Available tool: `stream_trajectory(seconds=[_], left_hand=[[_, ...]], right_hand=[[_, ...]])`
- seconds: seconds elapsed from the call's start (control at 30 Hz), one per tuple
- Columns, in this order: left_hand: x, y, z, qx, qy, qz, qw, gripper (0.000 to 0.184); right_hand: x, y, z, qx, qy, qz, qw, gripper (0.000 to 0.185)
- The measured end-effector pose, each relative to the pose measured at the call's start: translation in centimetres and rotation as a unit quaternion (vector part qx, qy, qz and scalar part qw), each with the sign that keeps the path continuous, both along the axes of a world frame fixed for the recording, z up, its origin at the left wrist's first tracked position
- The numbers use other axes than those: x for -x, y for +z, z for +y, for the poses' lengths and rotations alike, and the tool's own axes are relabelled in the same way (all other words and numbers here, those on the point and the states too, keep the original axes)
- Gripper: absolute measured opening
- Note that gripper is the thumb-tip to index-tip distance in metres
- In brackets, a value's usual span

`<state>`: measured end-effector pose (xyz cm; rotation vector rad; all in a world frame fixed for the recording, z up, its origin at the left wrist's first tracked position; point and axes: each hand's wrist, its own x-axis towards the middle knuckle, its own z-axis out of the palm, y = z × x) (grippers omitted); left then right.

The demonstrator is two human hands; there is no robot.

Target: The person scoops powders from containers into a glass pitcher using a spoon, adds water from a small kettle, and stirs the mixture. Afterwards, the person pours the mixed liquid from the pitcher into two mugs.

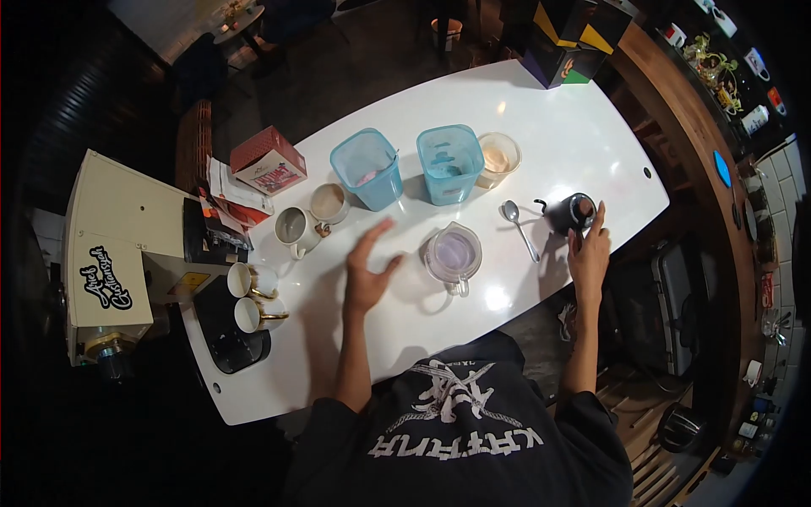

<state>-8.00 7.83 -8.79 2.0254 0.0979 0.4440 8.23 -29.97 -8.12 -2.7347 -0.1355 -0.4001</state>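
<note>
My left hand (369, 269) is over the white table, fingers apart and holding nothing, left of a clear glass jug (454, 253) with pale purplish contents. My right hand (589, 251) is at a small black kettle (570, 215), its fingertips at the near right side; its exact grip is unclear. A metal spoon (520, 231) lies between jug and kettle. Behind the jug stand two blue plastic containers (451, 166) (367, 170) and a cup (498, 159) with beige contents.
Two mugs (294, 228) (329, 204) and two white cups with gold handles (245, 280) (248, 314) stand at the left of the table (541, 118), near a cream machine (122, 245). A red box (269, 160) is behind them; a black box (570, 46) stands at the far edge.
</note>
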Motion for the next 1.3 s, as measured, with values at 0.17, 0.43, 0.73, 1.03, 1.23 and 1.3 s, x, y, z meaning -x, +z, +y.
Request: stream_trajectory(seconds=[0.17,0.43,0.73,1.03,1.23,1.3], left_hand=[[-3.1,3.5,4.6,0.103,0.066,-0.192,0.974,0.123],[-9.8,5.3,6.5,-0.073,0.095,-0.032,0.992,0.128],[-5.8,4.5,2.1,-0.078,0.179,-0.069,0.978,0.118],[-3.0,2.6,-0.4,-0.058,0.178,-0.096,0.978,0.117],[-2.8,3.1,-1.8,-0.098,0.196,-0.102,0.97,0.117],[-2.7,3.0,-2.0,-0.099,0.202,-0.102,0.969,0.117]], right_hand=[[0.2,6.7,6.4,-0.036,0.083,-0.113,0.989,0.046],[-0.5,10.2,19.3,-0.286,0.362,0.067,0.885,0.031],[0.9,8.2,23.0,-0.245,0.39,0.104,0.881,0.027],[5.4,5.9,22.2,-0.392,0.315,0.2,0.841,0.022],[5.9,5.2,22.3,-0.426,0.315,0.237,0.814,0.025],[5.5,5.5,22.3,-0.398,0.316,0.241,0.827,0.022]])
